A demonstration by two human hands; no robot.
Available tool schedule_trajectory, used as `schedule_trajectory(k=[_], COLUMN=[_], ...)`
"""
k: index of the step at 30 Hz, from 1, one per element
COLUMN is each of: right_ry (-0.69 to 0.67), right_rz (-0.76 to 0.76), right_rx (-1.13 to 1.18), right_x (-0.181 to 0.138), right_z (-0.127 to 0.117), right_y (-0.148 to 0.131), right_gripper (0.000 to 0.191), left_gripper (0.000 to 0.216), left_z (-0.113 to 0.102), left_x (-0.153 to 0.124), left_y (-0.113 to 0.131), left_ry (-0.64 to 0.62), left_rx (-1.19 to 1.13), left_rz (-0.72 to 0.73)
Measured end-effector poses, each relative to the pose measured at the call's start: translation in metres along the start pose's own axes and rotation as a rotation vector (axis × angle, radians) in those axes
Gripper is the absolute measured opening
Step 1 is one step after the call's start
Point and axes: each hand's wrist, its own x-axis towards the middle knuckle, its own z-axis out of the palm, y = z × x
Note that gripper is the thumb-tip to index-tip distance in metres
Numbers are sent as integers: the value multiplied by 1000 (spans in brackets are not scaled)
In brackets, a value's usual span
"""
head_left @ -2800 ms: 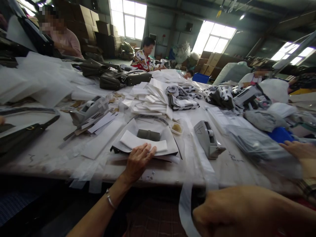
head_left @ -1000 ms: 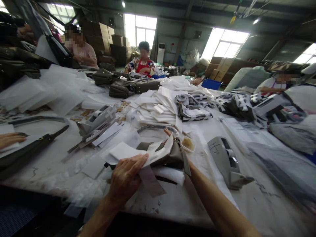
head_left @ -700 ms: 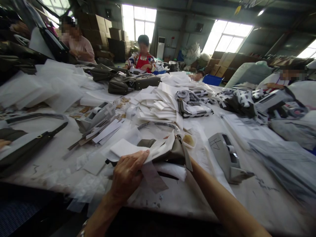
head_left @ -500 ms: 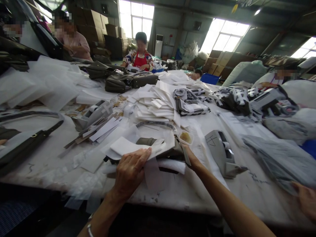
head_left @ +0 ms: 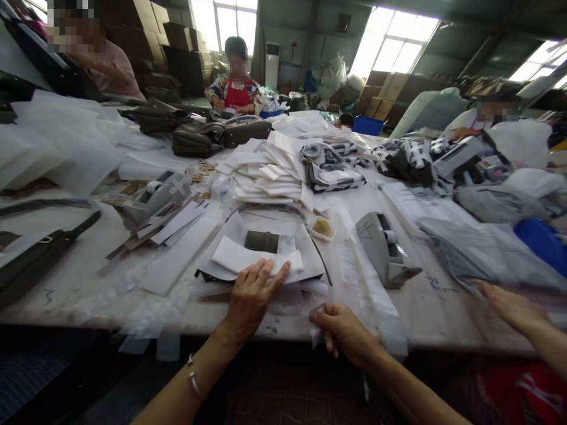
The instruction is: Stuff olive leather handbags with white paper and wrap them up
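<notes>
**Left hand flat on the wrapped piece, right hand pinching film at the table edge**

The long work table [head_left: 80, 277] runs away from you toward 12 o'clock, crowded nearly everywhere — its near edge crosses just under your wrists. On it, straight ahead, the wrapped bag piece [head_left: 261, 257] lies flat with its long axis running 9 to 3 o'clock, white sheets folded over a grey-green roll [head_left: 261, 241].

Your left hand [head_left: 252, 295] is the nearer one: palm down, fingers spread and pressing the white foam sheet [head_left: 241, 258] on top, closed on nothing. Your right hand [head_left: 343, 330] sits at 4 o'clock from the piece, at the table edge, thumb and fingers pinched together on a strip of clear film [head_left: 372, 298].

A grey tape dispenser [head_left: 383, 248] stands at 2 o'clock, near the piece. A small tray [head_left: 322, 228] sits just beside the far right corner. Another person's hand [head_left: 509, 304] reaches in at 3 o'clock — open room is only the bare strip between dispenser and edge.
</notes>
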Motion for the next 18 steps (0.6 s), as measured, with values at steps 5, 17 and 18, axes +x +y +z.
schedule_trajectory(k=[5, 17, 18], right_ry=[-36, -24, -84], right_rz=[10, -1093, -1101], right_rx=[-168, -1200, -1270], right_x=[-7, -4, 5], right_z=[8, 21, 19], right_y=[11, -114, -111], right_gripper=[43, 48, 62], left_gripper=[54, 46, 44], left_z=[1, 8, 8], left_x=[0, -6, -7], left_y=[2, -1, -1], left_ry=[-20, 28, 39], left_rx=[36, -12, -30], left_rz=[-8, 33, 21])
